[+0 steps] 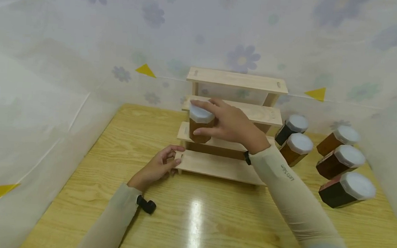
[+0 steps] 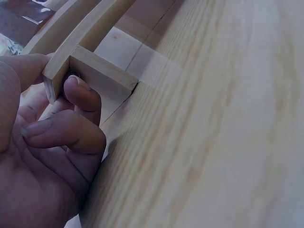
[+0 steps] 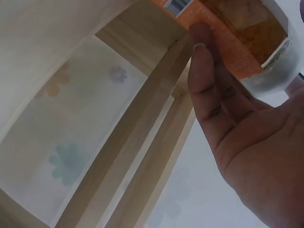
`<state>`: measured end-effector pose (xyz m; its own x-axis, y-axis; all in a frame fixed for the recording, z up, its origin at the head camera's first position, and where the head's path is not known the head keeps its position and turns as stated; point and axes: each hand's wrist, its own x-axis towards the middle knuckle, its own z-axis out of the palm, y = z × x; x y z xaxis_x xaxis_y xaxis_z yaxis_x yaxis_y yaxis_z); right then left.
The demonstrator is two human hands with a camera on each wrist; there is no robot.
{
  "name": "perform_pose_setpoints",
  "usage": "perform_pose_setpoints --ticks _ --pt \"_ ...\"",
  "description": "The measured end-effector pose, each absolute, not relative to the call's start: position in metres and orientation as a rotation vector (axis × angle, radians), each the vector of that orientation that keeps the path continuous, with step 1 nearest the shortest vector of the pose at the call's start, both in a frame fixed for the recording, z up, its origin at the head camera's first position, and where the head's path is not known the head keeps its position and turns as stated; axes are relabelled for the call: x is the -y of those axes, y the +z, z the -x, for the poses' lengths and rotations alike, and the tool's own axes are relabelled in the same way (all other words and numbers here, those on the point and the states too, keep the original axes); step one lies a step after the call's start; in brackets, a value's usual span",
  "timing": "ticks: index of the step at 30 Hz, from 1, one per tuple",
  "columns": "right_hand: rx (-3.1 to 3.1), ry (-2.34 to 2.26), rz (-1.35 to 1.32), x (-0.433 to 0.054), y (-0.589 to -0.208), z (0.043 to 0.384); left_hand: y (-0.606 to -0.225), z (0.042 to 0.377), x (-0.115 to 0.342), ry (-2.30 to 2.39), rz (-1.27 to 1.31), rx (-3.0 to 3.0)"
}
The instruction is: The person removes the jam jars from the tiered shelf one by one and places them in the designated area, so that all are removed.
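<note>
A four-tier pale wooden step shelf point(image 1: 223, 166) stands on the table. My right hand point(image 1: 233, 126) grips an amber jar point(image 1: 199, 130) with a white lid at the left end of the second tier from the bottom. In the right wrist view, fingers of the right hand point(image 3: 261, 137) lie along the orange label of the jar point(image 3: 228, 45); whether its base touches the board cannot be told. Low at the left, my left hand point(image 1: 157, 166) holds the end of the bottom board. In the left wrist view its thumb lies on the board point(image 2: 64, 59), other fingers curled beneath.
Several white-lidded jars stand right of the shelf, among them a dark jar point(image 1: 338, 193) nearest the front and an amber jar point(image 1: 292, 153) close to the shelf. A flowered sheet point(image 1: 203, 34) hangs behind. Yellow pennants point(image 1: 316, 94) hang on a string along the sheet.
</note>
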<state>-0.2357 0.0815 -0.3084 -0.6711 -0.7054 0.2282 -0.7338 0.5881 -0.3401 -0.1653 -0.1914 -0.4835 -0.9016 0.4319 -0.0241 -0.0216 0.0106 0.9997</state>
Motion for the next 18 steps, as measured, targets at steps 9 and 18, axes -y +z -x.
perform_pose_setpoints --ticks 9,18 --pt "2.785 0.677 -1.179 -0.074 -0.318 0.235 -0.485 0.167 0.191 1.967 -0.428 -1.962" --pt "2.767 0.71 -1.15 -0.073 -0.319 0.23 -0.485 0.167 0.191 1.951 -0.417 -1.977"
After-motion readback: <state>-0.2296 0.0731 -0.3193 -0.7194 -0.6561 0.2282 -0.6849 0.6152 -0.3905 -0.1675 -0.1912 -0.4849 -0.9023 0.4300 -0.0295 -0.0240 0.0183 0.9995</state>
